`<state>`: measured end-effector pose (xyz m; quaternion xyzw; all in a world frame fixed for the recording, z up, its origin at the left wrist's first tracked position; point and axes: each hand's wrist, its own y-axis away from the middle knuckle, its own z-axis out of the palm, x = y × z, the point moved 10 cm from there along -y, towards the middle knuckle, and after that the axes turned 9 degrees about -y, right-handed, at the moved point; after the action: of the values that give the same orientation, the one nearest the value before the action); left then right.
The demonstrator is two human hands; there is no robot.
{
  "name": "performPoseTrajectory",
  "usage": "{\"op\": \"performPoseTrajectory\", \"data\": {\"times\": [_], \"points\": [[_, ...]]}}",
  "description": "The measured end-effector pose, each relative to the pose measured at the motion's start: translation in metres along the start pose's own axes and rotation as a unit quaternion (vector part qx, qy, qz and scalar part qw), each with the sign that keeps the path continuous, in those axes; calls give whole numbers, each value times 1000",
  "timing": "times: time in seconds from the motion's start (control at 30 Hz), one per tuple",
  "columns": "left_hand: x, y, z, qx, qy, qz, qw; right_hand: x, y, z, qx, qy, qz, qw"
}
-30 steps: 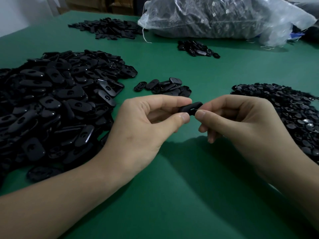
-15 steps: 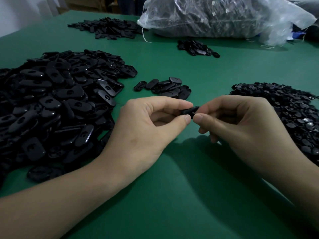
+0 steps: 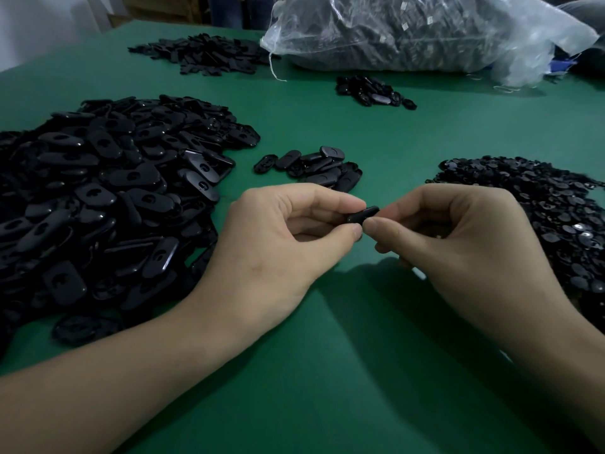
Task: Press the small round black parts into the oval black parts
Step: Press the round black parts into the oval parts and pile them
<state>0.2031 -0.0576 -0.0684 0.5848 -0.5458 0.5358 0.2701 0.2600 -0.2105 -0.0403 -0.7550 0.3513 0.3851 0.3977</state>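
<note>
A person's left hand (image 3: 281,244) and right hand (image 3: 458,244) meet above a green table (image 3: 327,371), both pinching a single oval black part (image 3: 361,214). The left thumb and forefinger clamp its near-left end. The right thumb and forefinger close on its other end, with the remaining fingers of both hands curled under. The part sits right at the point where the four fingertips meet, tilted up toward the right hand, and only a short dark stretch of it shows between them. Whether a small round part is seated in it cannot be told, as the fingers cover that spot.

To the left of the grip, a broad heap of oval parts (image 3: 98,198) spreads across the table, its edge near the left wrist. To the right of the grip, beyond the right knuckles, lies a heap of small round parts (image 3: 540,217). Just past the pinching fingertips rests a small cluster of oval pieces (image 3: 314,165), apart from both hands. Farther beyond the grip are another little cluster (image 3: 373,91), a flat dark pile (image 3: 206,54) and a clear plastic bag (image 3: 409,31) stuffed with dark pieces.
</note>
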Motion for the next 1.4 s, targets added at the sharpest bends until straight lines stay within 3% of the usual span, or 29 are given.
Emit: {"op": "performPoseTrajectory", "data": {"times": [0.27,0.43,0.77,1.0,1.4], "points": [[-1,-1,1,-6,-3,2,1000,-7,3,0,23,54,-25,998],[-2,-2,3,-20,20,5,1000,17,-2,-2,5,-121,72,990],[-1,-3,7,-39,32,0,999,22,-3,11,-54,-210,103,971],[6,-1,-4,6,41,23,999,29,7,35,-96,-370,174,907],[11,1,-5,22,15,62,998,34,11,47,-104,-465,215,853]]}}
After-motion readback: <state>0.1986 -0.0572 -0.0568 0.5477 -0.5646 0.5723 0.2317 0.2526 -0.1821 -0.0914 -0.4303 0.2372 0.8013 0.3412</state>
